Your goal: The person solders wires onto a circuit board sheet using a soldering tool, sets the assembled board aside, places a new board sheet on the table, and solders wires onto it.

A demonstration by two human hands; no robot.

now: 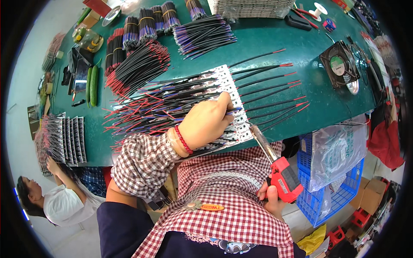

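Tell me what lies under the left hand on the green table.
Under the left hand lie black wires with red and blue ends, across white circuit strips on the green table. The wires and strip parts directly beneath the palm are covered.

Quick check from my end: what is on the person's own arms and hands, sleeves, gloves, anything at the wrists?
Both hands are bare, no gloves. The left hand comes out of a loose red-and-white checked sleeve gathered at the cuff, with a red beaded bracelet at the wrist. The right hand shows only in part at the lower edge; its wrist and sleeve are hidden.
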